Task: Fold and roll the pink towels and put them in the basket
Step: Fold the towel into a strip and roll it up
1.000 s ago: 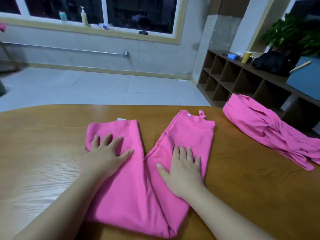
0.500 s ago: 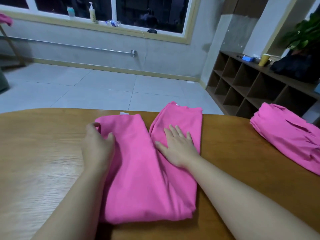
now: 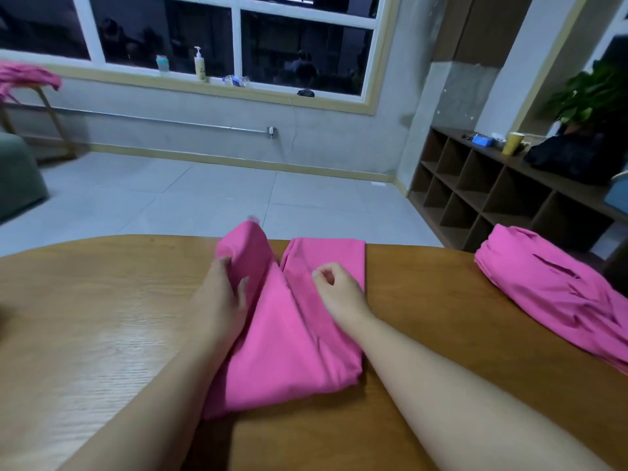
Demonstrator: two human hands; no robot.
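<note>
A left hand (image 3: 222, 294) is gripping and lifting one half of a folded pink towel (image 3: 289, 334) on the table (image 3: 102, 317); the right hand (image 3: 334, 290), loosely curled, is holding nothing. Rolling remains undone; no basket is visible.

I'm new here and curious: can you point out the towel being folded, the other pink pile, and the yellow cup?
folded towel (image 3: 289, 334): head view, middle panel.
pink pile (image 3: 543, 287): head view, top surface.
yellow cup (image 3: 512, 143): head view, side wall.
</note>
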